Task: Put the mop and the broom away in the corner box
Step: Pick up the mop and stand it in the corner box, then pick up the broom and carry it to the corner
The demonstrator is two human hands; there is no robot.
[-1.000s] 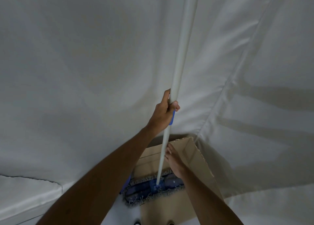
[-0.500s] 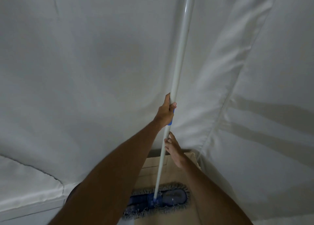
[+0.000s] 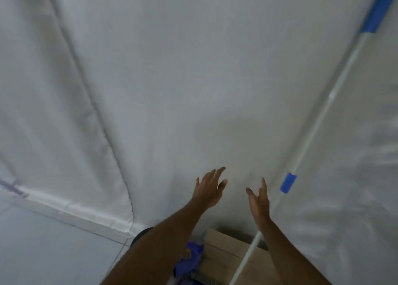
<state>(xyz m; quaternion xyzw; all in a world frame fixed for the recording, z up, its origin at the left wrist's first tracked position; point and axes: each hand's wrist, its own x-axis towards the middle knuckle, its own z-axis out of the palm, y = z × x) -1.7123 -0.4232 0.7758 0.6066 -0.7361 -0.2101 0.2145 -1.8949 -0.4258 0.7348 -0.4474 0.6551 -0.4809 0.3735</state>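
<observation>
Both hands are spread and hold nothing. The mop (image 3: 316, 131) leans against the sheeted wall (image 3: 172, 90), its pole running up-right from the box (image 3: 224, 252), just right of the right hand (image 3: 259, 200); the left hand (image 3: 210, 188) is farther. The broom seems out of view.

White mop (image 3: 310, 133) upright in cardboard box (image 3: 226, 254)

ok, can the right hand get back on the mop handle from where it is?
Probably yes. The right hand is open and empty, just beside the mop handle, which leans against the white sheet. Nothing lies between them near the blue band.
</observation>
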